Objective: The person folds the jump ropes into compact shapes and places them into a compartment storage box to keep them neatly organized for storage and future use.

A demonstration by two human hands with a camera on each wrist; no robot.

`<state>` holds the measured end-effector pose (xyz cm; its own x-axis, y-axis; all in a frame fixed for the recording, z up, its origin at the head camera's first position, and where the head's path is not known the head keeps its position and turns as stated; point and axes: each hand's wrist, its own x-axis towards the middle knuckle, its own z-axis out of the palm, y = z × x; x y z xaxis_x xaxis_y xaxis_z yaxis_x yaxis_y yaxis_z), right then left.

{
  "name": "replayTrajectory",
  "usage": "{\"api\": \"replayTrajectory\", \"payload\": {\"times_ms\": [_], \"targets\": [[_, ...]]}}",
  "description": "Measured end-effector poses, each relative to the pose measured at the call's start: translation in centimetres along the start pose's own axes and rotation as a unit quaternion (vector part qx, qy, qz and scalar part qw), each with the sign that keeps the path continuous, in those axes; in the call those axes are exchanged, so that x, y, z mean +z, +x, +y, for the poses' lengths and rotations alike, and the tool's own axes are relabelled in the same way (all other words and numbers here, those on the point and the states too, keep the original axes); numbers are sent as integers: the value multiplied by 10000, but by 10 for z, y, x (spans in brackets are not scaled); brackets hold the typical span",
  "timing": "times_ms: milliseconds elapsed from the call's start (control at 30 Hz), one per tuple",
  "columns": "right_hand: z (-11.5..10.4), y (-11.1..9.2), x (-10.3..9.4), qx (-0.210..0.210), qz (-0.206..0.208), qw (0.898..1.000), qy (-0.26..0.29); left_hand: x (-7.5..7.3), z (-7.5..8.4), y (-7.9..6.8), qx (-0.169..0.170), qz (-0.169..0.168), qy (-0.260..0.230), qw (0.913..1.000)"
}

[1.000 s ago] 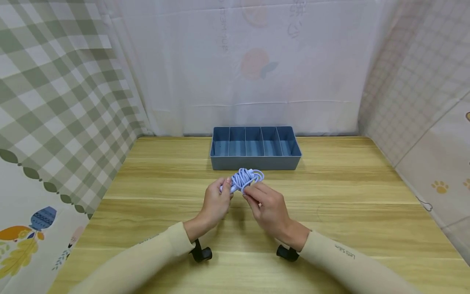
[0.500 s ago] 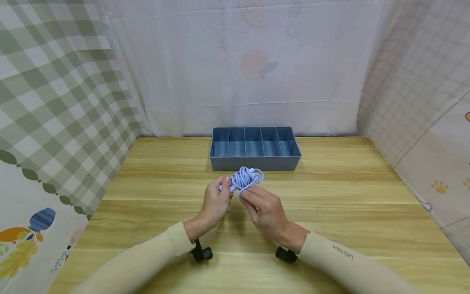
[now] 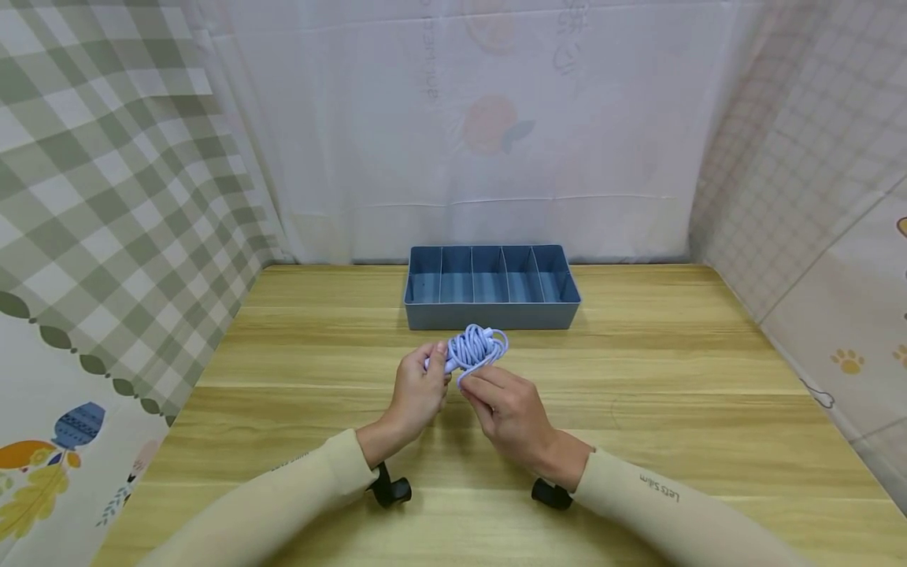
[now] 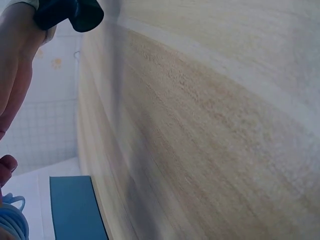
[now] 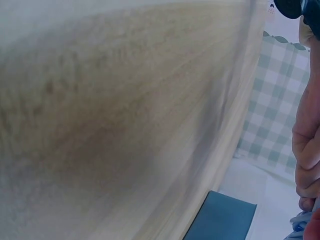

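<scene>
A light-blue cable point(image 3: 473, 346) is wound into a tight bundle and held up above the wooden table in the head view. My left hand point(image 3: 418, 386) grips the bundle's left end, thumb on top. With thumb and fingertips, my right hand point(image 3: 513, 409) pinches a strand of the cable just below the coils. A loose loop sticks out at the bundle's upper right. Only part of the coils point(image 4: 14, 220) shows at the lower left edge of the left wrist view. The right wrist view catches a bit of the cable point(image 5: 300, 222) at its lower right.
Behind the hands, a blue-grey organizer box point(image 3: 492, 316) with several compartments stands near the back of the wooden table point(image 3: 673, 378). A checked cloth point(image 3: 106, 157) hangs at the left, and a white curtain point(image 3: 340, 142) closes off the back.
My right hand has shifted slightly left and down, drawing the pinched strand out below the coils. The left hand keeps its grip on the bundle, nearly still.
</scene>
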<state>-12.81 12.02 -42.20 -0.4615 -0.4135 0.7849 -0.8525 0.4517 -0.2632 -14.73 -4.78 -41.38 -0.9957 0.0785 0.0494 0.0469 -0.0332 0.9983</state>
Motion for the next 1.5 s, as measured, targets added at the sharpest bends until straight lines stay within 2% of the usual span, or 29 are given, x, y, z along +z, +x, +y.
{"api": "replayTrajectory", "payload": {"times_ms": [333, 533, 733, 867, 1033, 1200, 1500], "targets": [[0, -2, 0, 77, -49, 9998, -159, -9, -6, 1, -217, -216, -279, 9991], [2, -5, -3, 68, -22, 9998, -208, -15, -7, 3, -88, -173, -300, 9994], [1, -5, -8, 224, -21, 9995, -239, -19, -6, 4, 115, -206, -82, 9997], [2, -5, -12, 449, 137, 9987, -202, -21, -6, 3, 260, -231, 61, 9994], [6, -5, -15, 486, 324, 9982, -137, -22, -5, 3, 420, -226, 167, 9987], [15, -7, -18, 743, 339, 9965, -183, -24, -4, 2, 260, -377, 32, 9989], [40, -8, -32, 1156, 445, 9905, -601, -29, -3, 3, -126, -754, -164, 9969]]}}
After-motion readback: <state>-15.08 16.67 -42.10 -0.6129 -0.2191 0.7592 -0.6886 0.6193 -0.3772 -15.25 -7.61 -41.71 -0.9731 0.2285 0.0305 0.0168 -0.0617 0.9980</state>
